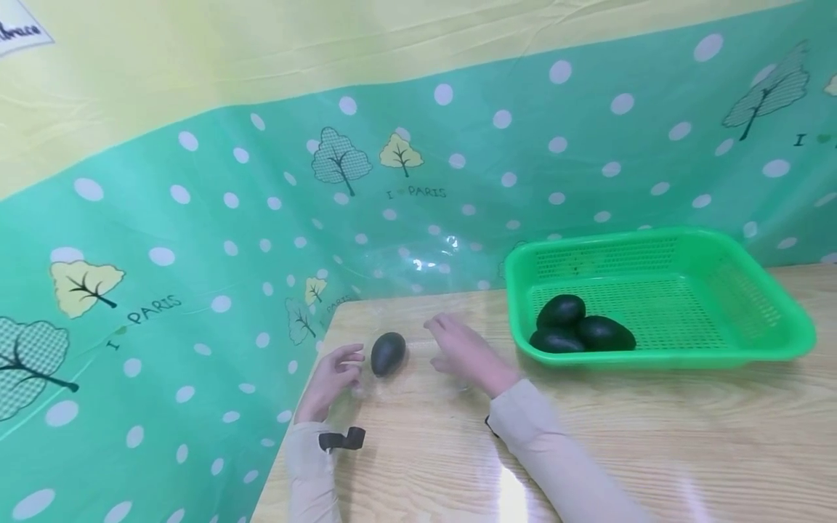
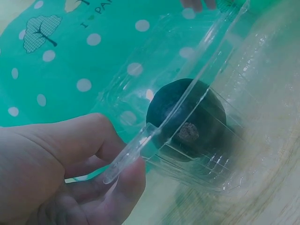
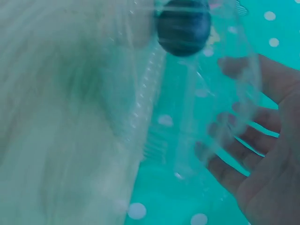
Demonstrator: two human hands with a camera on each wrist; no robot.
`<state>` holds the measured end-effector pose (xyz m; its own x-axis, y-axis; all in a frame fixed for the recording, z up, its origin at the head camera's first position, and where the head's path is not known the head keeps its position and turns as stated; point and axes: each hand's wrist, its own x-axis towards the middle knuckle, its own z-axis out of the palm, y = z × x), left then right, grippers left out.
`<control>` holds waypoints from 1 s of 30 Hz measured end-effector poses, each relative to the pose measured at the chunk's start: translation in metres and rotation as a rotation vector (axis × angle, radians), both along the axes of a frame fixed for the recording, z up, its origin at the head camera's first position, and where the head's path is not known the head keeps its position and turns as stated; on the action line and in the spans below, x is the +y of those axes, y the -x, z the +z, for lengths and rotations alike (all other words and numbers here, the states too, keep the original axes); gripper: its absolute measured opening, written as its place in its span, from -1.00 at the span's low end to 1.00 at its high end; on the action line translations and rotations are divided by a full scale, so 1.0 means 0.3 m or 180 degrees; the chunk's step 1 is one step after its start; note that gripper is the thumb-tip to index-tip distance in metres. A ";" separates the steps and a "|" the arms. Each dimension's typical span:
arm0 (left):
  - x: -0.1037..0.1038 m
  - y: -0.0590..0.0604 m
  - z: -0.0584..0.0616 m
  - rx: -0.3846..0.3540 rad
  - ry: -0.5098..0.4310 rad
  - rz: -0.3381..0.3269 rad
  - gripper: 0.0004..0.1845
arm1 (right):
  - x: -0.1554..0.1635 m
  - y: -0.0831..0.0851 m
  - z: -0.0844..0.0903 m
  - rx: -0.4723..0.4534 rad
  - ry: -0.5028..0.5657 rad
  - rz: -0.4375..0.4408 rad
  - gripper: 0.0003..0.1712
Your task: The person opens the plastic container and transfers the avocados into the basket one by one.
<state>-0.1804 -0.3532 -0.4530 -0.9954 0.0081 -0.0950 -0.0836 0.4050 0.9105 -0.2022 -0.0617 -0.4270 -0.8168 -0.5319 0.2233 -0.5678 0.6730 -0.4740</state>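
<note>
Against the green dotted backdrop, your left hand (image 2: 61, 173) pinched the clear clamshell box (image 2: 197, 93) holding 1 avocado (image 2: 187, 119), your right hand (image 1: 466, 353) lay open beside it, and 3 avocados (image 1: 578, 325) remained in the basket (image 1: 771, 341).

The head view is bright and evenly lit, with colours washed slightly pale. White glare streaks lie on the glossy wooden table (image 1: 654, 450) at the lower centre and lower right of the frame, and small highlights glint at mid-frame on the clear plastic container (image 1: 405, 349). Shadows are soft and short. Straight edges bow toward the frame borders, a wide-lens distortion. The left wrist view is sharp at the centre, softer at its right edge. The right wrist view is heavily blurred, most on its left half, and hazy throughout.
</note>
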 end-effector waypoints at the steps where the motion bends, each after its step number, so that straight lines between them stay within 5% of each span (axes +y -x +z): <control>1: -0.002 0.001 0.000 -0.0001 -0.0009 -0.0007 -0.40 | -0.008 0.001 -0.007 -0.0006 0.0014 0.0014 -0.23; 11: 0.010 -0.004 0.005 -0.0085 -0.0040 -0.0043 -0.38 | -0.057 0.006 -0.067 0.0045 0.0150 0.0108 -0.23; 30: -0.005 -0.009 -0.004 -0.0016 -0.0143 0.0005 -0.39 | -0.192 0.022 -0.070 0.0505 0.0142 0.0415 -0.13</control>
<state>-0.1778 -0.3548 -0.4543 -0.9950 0.0109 -0.0995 -0.0888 0.3636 0.9273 -0.2089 -0.1194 -0.4480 -0.6945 -0.6174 0.3693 -0.7185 0.5693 -0.3995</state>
